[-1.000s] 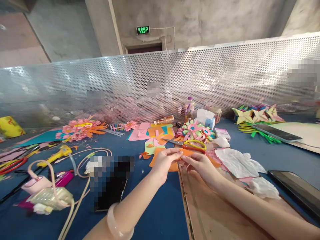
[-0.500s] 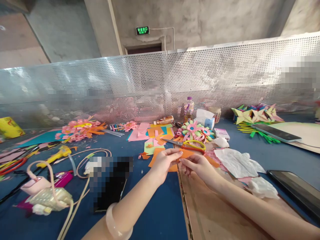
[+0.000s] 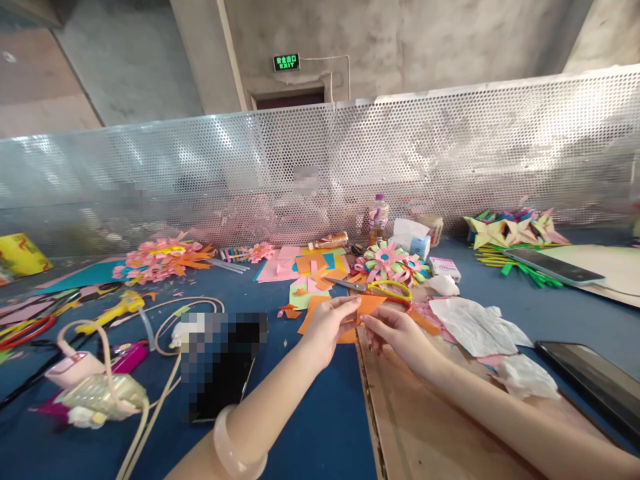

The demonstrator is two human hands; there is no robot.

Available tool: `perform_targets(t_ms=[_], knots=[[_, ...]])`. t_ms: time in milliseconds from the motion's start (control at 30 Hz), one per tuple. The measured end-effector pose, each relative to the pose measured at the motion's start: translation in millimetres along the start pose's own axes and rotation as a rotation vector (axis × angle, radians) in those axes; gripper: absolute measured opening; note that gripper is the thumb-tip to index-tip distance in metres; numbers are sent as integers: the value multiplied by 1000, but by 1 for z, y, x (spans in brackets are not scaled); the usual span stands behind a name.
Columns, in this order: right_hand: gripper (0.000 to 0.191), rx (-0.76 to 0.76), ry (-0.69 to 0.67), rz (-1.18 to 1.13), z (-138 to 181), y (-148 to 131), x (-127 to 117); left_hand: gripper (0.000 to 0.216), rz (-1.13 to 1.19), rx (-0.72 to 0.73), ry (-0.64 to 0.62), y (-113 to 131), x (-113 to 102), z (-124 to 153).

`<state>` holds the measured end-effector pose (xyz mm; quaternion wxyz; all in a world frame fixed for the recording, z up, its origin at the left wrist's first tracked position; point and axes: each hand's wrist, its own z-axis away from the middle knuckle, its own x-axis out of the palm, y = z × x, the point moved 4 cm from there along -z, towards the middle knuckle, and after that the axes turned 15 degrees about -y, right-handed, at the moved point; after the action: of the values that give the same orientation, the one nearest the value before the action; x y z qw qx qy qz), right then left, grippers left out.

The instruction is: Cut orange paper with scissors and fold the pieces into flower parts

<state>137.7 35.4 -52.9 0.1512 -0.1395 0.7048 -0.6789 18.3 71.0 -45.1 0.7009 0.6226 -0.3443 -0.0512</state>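
Between my two hands is a small piece of orange paper, held just above the table's middle. My left hand pinches its left side with thumb and fingers. From the right, my right hand grips the lower edge, fingertips close to the left ones. Right behind the paper lie scissors with yellow and orange handles, blades pointing left. More orange paper lies under and beside my left hand. Beyond the scissors rests a pink and green paper flower. My fingers partly cover the held paper.
A brown board lies under my right arm. Phones flank both arms. At left are a yellow glue gun, cables and a pink charger. Tissues, a bottle and paper flowers stand around. A perforated metal screen closes the back.
Both hands stay almost in place on the orange paper, which shows slightly more between the fingers now. The view has shifted very slightly.
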Motion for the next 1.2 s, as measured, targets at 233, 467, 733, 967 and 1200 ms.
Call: perform_targets(t_ms=[233, 467, 733, 967, 1200], knots=[[34, 19, 20, 48, 1, 1, -2, 23, 3, 2, 13, 0, 1, 0], [34, 6, 13, 42, 3, -2, 0, 22, 21, 0, -28, -1, 2, 0], [34, 0, 8, 26, 2, -4, 3, 22, 9, -13, -98, -1, 3, 0], [35, 21, 34, -9, 2, -3, 2, 19, -10, -41, -90, -3, 1, 0], [35, 26, 13, -133, 1, 5, 3, 22, -60, -49, -96, -4, 0, -1]])
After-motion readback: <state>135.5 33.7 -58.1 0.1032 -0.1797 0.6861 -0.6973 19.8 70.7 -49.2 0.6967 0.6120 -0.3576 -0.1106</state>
